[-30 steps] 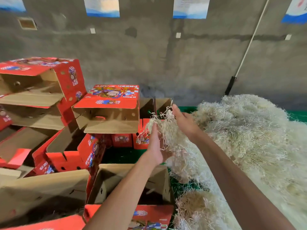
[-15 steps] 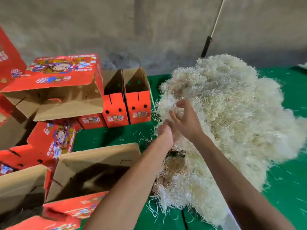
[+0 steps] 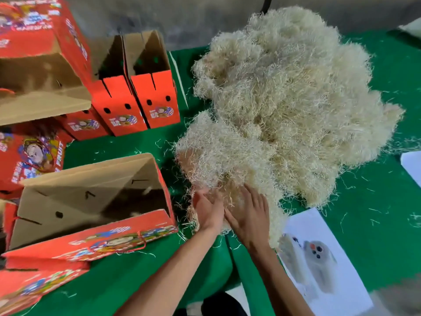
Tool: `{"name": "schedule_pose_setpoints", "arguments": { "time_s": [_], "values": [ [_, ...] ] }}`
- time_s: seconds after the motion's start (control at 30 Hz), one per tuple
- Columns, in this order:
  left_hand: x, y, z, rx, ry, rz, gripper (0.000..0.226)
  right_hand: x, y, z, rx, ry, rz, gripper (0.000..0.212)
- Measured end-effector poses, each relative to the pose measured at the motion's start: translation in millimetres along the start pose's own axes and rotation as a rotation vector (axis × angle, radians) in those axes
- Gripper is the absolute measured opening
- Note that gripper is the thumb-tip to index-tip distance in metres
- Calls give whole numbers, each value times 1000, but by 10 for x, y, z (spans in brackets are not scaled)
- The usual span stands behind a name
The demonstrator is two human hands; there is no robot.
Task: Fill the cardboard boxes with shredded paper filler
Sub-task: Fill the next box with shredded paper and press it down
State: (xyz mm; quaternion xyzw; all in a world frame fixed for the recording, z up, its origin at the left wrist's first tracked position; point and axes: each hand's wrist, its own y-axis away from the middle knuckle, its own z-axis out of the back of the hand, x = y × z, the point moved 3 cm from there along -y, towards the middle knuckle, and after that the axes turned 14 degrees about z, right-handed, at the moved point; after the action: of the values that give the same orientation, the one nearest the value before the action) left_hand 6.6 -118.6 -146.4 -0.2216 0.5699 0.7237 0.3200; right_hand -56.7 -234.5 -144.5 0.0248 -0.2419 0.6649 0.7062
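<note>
A big heap of pale shredded paper filler (image 3: 284, 103) lies on the green table (image 3: 376, 201). My left hand (image 3: 208, 210) and my right hand (image 3: 249, 215) press flat, fingers straight, against the near edge of the heap, side by side. An open red cardboard box (image 3: 91, 201) with a brown inside stands just left of my left hand; it looks almost empty. Two narrow open red boxes (image 3: 136, 87) stand farther back on the left.
More red printed boxes (image 3: 34, 53) are stacked at the far left. A white printed sheet (image 3: 319, 258) lies on the table at the right of my right arm. Another white sheet (image 3: 412, 165) is at the right edge. Loose strands lie scattered on the green cloth.
The view has tilted down. Both hands have come down from holding up a tuft of filler to the near, low edge of the heap, and now lie flat on it.
</note>
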Motion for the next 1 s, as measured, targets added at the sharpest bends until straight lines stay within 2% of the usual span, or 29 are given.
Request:
{"name": "schedule_pose_setpoints", "arguments": {
  "time_s": [0.1, 0.23, 0.33, 0.47, 0.6, 0.67, 0.77, 0.87, 1.0],
  "values": [
    [121, 12, 8, 44, 52, 76, 23, -2, 226, -258, 186, -24, -43, 92],
    [227, -32, 79, 41, 24, 118, 10, 27, 302, -398, 232, 48, -68, 64],
    [236, -19, 154, 39, 52, 120, 16, 86, 234, -266, 163, 17, -42, 60],
    [99, 73, 304, 3, 71, 95, 21, 240, -71, 159, 2, -172, -93, 58],
    [-190, 189, 433, 29, 91, 132, 52, 480, -489, 723, -125, -356, -94, 49],
    [-359, 264, 453, 86, 94, 137, 62, 606, -723, 989, -196, -452, -145, 54],
    [-641, 374, 493, 214, 217, 70, 74, 749, -1071, 1298, -268, -568, -191, 61],
    [-814, 368, 569, 321, 252, 1, 76, 923, -1386, 1568, -300, -617, -133, 68],
    [-906, 445, 683, 538, 341, -133, 93, 1195, -1670, 1802, -370, -700, -57, 75]
  ]
}}
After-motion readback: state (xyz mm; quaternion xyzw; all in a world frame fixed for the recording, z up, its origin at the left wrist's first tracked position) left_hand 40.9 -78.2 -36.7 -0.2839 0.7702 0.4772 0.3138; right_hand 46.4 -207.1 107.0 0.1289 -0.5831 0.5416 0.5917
